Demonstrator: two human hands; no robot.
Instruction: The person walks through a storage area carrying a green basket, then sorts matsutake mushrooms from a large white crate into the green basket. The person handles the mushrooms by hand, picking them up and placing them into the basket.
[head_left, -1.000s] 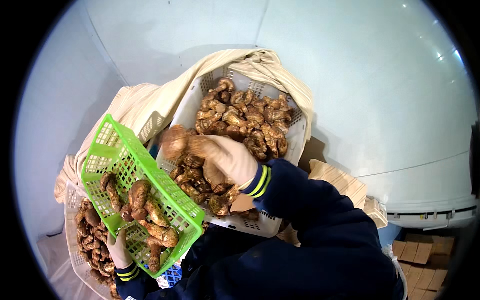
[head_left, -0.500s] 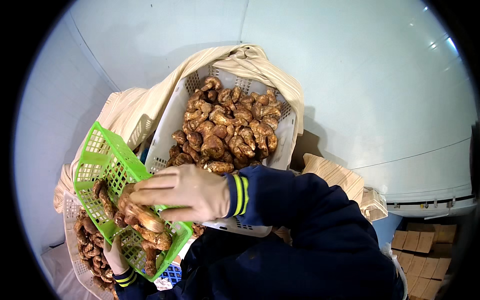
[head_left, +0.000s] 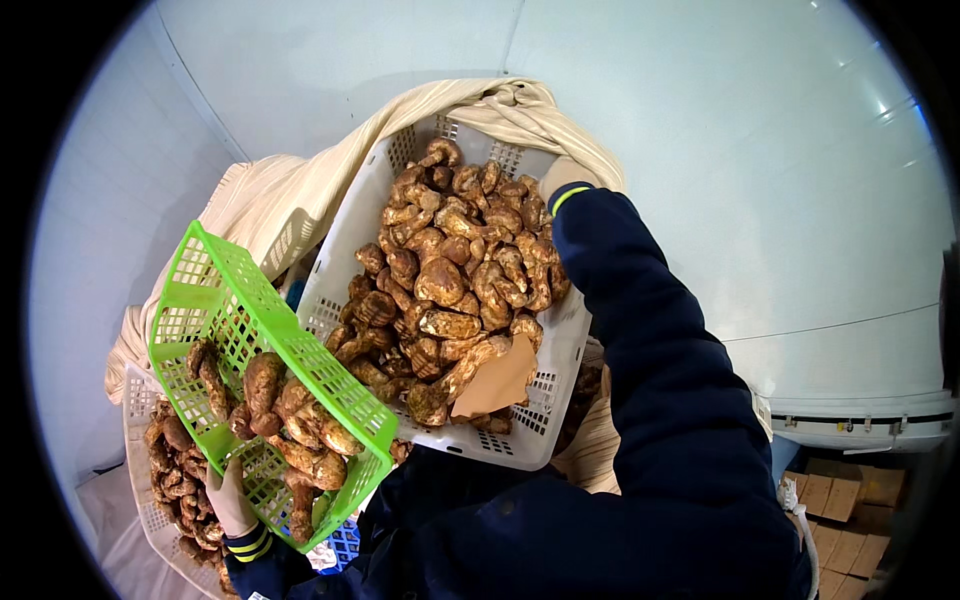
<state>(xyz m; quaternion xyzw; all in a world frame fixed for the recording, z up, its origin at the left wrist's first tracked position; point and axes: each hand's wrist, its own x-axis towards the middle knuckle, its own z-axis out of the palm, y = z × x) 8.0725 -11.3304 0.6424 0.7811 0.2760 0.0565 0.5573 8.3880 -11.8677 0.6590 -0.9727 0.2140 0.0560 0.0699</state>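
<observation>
My left hand [head_left: 231, 500], in a pale glove, grips the near-left edge of a bright green plastic basket [head_left: 291, 340]. Several brown mushrooms [head_left: 263, 385] lie in that basket, which is tilted. To its right stands a large white perforated crate [head_left: 325, 285], heaped with brown mushrooms [head_left: 440, 283]. My right hand [head_left: 566, 176], gloved too, reaches to the crate's far right side, against the rim and the striped cloth. Its fingers are hidden there. A torn piece of tan cardboard [head_left: 502, 382] rests on the mushrooms at the crate's near end.
Cream striped cloth [head_left: 275, 205] drapes round the far and left sides of the crate. At the lower left, another white crate [head_left: 150, 515] holds more mushrooms [head_left: 180, 480]. Pale wall panels [head_left: 760, 200] rise behind. Cardboard boxes [head_left: 845, 525] are stacked at the lower right.
My right hand has left the green basket and reached across to the far right side of the white crate. The cardboard piece now shows. My left hand keeps its grip on the basket.
</observation>
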